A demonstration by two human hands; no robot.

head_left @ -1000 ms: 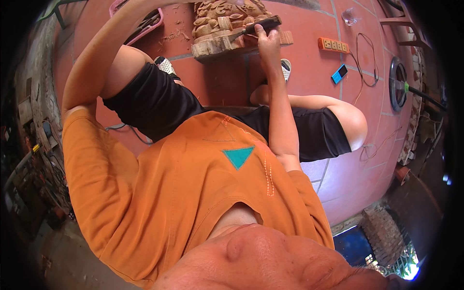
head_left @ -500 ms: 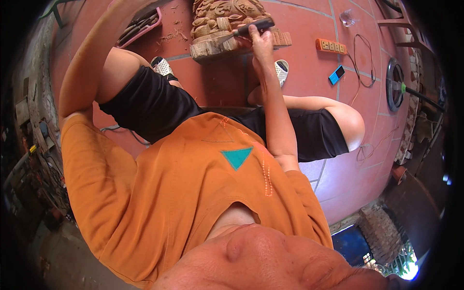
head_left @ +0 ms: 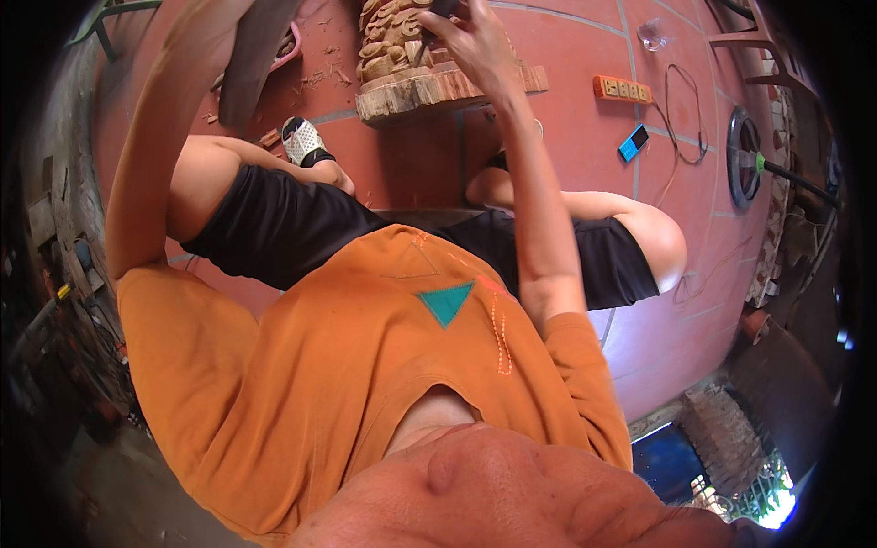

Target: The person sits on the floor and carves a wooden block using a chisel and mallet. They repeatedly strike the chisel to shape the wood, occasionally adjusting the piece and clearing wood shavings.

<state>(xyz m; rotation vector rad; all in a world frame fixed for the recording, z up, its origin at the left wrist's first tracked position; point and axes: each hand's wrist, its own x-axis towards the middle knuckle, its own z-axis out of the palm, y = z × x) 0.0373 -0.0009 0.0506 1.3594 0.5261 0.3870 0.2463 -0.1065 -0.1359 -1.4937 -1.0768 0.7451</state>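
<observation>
- The carved wooden block (head_left: 416, 96) sits on the tiled floor (head_left: 585, 55) in front of the person, its top cut off by the upper edge of the view
- The right hand (head_left: 473, 41) is over the block, thumb out to the side and fingers bent around a dark-handled tool (head_left: 444, 8), with only a small gap between thumb and fingers; whether the tool's edge touches the wood, I cannot tell
- The left hand (head_left: 210, 20) is beside a dark paddle-shaped piece (head_left: 254, 68); its fingertips run out of view, so I cannot tell how closed they are or whether they grip it
- If the thumb's hold is loose, the tool could twist or skid and gouge the carved relief
- A stray swing of the paddle-shaped piece could hit the right hand, since the 2 work near each other
- Dropped, that piece might land on the sandaled foot (head_left: 302, 140) just below it
- Wood shavings (head_left: 326, 68) underfoot could let the sandal slide
</observation>
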